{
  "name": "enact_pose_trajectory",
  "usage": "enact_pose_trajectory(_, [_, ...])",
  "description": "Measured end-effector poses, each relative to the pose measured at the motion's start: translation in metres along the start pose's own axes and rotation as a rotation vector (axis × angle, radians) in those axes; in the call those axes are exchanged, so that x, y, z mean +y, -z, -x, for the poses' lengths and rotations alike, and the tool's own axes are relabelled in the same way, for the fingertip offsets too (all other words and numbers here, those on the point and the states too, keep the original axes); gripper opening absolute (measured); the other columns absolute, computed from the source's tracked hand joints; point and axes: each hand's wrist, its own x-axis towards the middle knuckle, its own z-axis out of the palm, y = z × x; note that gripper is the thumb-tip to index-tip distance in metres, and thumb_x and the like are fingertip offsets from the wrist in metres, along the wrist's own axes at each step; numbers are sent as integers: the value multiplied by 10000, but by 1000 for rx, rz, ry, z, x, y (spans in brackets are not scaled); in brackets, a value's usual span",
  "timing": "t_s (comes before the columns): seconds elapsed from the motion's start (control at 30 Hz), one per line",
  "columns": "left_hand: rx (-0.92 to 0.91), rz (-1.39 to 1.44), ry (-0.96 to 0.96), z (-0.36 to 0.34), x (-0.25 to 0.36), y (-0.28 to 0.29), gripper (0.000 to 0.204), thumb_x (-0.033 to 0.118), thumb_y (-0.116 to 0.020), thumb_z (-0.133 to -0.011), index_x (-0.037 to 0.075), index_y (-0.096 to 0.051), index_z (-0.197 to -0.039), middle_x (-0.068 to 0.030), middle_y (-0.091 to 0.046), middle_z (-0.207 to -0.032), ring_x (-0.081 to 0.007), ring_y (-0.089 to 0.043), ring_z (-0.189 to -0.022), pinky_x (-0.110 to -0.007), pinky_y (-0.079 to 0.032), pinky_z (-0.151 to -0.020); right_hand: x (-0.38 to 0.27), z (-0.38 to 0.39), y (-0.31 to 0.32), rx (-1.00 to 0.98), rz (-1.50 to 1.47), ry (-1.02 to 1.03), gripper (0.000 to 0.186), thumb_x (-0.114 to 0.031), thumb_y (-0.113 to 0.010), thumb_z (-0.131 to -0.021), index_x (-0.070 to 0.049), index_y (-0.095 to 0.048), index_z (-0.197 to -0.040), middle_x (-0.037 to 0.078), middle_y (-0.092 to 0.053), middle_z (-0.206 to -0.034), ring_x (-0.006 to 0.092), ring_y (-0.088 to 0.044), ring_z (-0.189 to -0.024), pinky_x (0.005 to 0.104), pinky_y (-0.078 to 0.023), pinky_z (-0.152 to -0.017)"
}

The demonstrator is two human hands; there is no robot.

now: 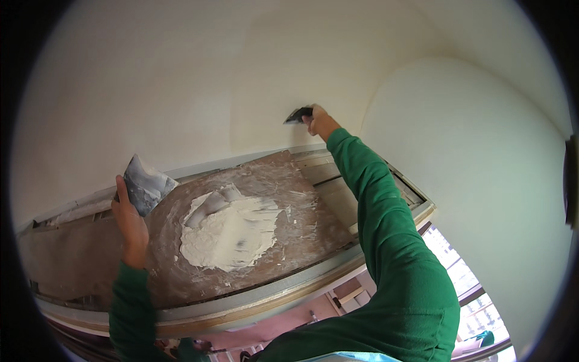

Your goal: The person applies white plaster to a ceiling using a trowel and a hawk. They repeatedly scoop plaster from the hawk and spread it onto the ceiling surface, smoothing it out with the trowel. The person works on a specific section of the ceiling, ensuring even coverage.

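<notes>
My right hand (pixel 318 119) grips a putty knife (pixel 297 115) by its dark handle, and the blade lies against or very near the pale wall (pixel 283 66). My left hand (pixel 128 214) holds a wide, flat metal plate (pixel 146 184) with white plaster smeared along its upper edge. Between my arms a heap of white plaster (pixel 232 235) spreads over a brown board (pixel 295 241), with drag marks on its right side. A grey smear or blade-shaped patch shows at the heap's upper left; I cannot tell which.
The board rests on a long platform with a light raised rim (pixel 241 308). Right of the board, planks (pixel 335 193) and a gap show. A smooth pale wall (pixel 470 157) curves round on the right. Below the platform, a pinkish floor (pixel 271 332) lies much lower.
</notes>
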Motion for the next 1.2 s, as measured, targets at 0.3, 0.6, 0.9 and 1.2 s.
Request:
enact_pose_trajectory(0.3, [22,15,-8,5,7,-4,532,456,-567,-937,-48,-585,-1106,-44,-578,-1100,-108,-527,-1006,-267,-389,-928,-114,79,-13,-103,-57,191,215,-396,-499,-876,-213,-604,-834,-40,-630,-712,92,-606,-601,317,-291,-621])
enact_pose_trajectory(0.6, [-24,88,-36,8,10,-10,544,431,-567,-944,-60,-557,-1176,-56,-550,-1194,-120,-485,-1109,-273,-335,-1002,-180,146,11,-299,-185,435,265,-400,-469,-890,-164,-543,-985,2,-647,-849,85,-591,-686,301,-288,-626])
enact_pose_trajectory(0.9, [-49,138,-20,15,21,-12,567,431,-580,-935,-67,-538,-1201,-69,-539,-1237,-132,-477,-1148,-283,-318,-1032,-201,201,35,-349,-347,750,316,-378,-512,-872,-98,-527,-1017,11,-618,-957,103,-590,-783,263,-306,-606])
enact_pose_trajectory(1.2, [-10,153,-8,18,22,-15,567,442,-586,-929,-61,-546,-1189,-69,-546,-1224,-127,-484,-1134,-278,-332,-1020,-220,268,74,-411,-417,938,464,-416,-526,-860,-52,-515,-1146,21,-592,-1076,112,-585,-900,258,-327,-641])
